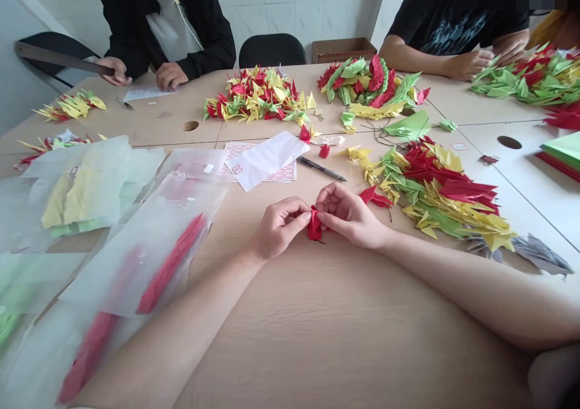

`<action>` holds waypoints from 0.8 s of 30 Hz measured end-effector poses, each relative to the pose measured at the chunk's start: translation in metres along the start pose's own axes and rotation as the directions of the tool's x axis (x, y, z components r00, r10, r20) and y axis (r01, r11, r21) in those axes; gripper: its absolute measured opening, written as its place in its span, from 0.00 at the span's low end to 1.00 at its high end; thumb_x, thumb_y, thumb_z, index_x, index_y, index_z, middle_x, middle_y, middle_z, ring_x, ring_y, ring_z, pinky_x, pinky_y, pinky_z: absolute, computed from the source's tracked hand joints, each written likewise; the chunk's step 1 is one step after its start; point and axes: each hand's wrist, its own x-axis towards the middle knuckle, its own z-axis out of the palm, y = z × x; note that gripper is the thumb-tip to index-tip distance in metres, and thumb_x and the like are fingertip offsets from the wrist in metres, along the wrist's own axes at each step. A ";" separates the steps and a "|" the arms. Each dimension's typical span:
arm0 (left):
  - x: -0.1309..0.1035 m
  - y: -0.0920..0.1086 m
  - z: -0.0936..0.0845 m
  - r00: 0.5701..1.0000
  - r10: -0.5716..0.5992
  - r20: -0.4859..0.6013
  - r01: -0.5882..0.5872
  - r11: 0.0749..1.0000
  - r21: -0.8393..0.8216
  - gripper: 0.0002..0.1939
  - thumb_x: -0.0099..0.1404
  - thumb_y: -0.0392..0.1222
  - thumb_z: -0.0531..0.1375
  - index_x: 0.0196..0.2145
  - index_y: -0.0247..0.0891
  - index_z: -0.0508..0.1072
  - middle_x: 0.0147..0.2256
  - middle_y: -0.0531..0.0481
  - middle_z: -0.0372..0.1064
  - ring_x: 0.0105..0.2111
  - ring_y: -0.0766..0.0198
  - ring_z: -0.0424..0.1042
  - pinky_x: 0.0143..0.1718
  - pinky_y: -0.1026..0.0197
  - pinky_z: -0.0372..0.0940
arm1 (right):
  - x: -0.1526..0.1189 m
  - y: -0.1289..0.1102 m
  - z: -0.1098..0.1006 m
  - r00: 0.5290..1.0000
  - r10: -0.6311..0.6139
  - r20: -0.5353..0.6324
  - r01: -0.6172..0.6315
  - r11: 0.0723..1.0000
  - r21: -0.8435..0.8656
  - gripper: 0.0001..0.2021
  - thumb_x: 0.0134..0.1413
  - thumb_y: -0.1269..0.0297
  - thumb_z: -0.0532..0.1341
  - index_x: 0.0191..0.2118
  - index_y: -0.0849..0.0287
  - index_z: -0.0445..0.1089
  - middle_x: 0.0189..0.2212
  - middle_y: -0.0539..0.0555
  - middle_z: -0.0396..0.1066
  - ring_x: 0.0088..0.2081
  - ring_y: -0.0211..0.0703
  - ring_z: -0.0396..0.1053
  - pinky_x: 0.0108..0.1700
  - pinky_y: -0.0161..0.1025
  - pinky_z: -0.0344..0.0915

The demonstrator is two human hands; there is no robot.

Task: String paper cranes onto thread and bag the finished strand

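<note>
Between both hands, just above the wooden table (344, 330), is a small folded red paper piece (314, 228), partly hidden by fingers. My left hand (283, 225) pinches its left side between thumb and forefinger. On the other side my right hand (351, 215) grips it, fingers curled, close to the left fingertips. A thin dark strand shows under the paper. Just beyond my right hand lie more red folded papers (376, 197), with a dark thread beside them. A black pen (321, 169) rests on the table past my fingers.
Clear plastic bags (149, 240) with folded paper cover the left side. At right is a pile of red, yellow and green folded paper (444, 185); further piles (260, 95) stand farther back. White sheets (267, 158) lie ahead. Two people (172, 28) sit across the table.
</note>
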 end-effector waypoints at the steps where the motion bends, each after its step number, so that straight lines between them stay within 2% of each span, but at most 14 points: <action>1: 0.000 0.000 0.001 1.000 -0.012 0.015 0.012 1.000 -0.027 0.12 0.68 0.42 0.57 0.29 0.34 0.73 0.28 0.49 0.70 0.30 0.64 0.69 0.34 0.62 0.64 | 0.000 0.000 0.000 1.000 0.005 0.010 -0.005 1.000 -0.013 0.13 0.58 0.61 0.65 0.42 0.57 0.60 0.33 0.49 0.64 0.30 0.33 0.66 0.30 0.32 0.66; 5: -0.001 0.001 0.002 0.998 -0.057 0.019 0.058 0.994 -0.088 0.13 0.68 0.45 0.59 0.29 0.34 0.72 0.27 0.49 0.71 0.28 0.65 0.70 0.33 0.63 0.65 | 0.000 -0.001 0.002 1.000 -0.006 0.012 0.007 0.997 -0.078 0.13 0.59 0.61 0.64 0.43 0.57 0.60 0.34 0.50 0.65 0.31 0.34 0.66 0.31 0.33 0.66; 11: 0.002 0.003 0.001 0.998 -0.053 -0.032 0.052 0.999 -0.003 0.15 0.67 0.47 0.60 0.27 0.34 0.74 0.24 0.51 0.69 0.24 0.68 0.65 0.28 0.65 0.62 | 0.001 0.000 0.004 0.998 -0.030 -0.060 0.022 0.991 -0.135 0.15 0.59 0.57 0.64 0.44 0.56 0.60 0.33 0.50 0.65 0.30 0.35 0.65 0.30 0.34 0.66; 17: 0.001 0.006 0.002 0.999 -0.040 -0.014 0.039 0.999 -0.023 0.14 0.67 0.46 0.60 0.28 0.34 0.74 0.23 0.51 0.71 0.23 0.68 0.67 0.27 0.65 0.63 | -0.002 -0.004 0.004 0.998 -0.053 -0.037 0.046 0.986 -0.162 0.12 0.62 0.60 0.61 0.45 0.55 0.59 0.32 0.48 0.63 0.26 0.32 0.63 0.27 0.31 0.63; 21: 0.001 0.007 0.002 0.999 -0.042 -0.021 0.041 0.998 -0.057 0.13 0.66 0.44 0.61 0.27 0.34 0.75 0.24 0.50 0.72 0.22 0.68 0.67 0.26 0.65 0.63 | -0.007 -0.007 0.004 0.991 -0.106 -0.082 0.069 0.929 -0.363 0.08 0.67 0.60 0.56 0.46 0.56 0.60 0.31 0.49 0.65 0.29 0.35 0.67 0.32 0.34 0.67; 24: 0.001 0.005 0.001 0.991 -0.039 -0.124 0.033 0.998 -0.044 0.14 0.65 0.45 0.62 0.25 0.35 0.76 0.19 0.53 0.67 0.21 0.69 0.64 0.26 0.65 0.61 | -0.009 -0.006 0.004 0.973 -0.213 -0.091 0.133 0.835 -0.534 0.11 0.65 0.59 0.58 0.49 0.56 0.61 0.37 0.54 0.68 0.36 0.39 0.69 0.37 0.37 0.69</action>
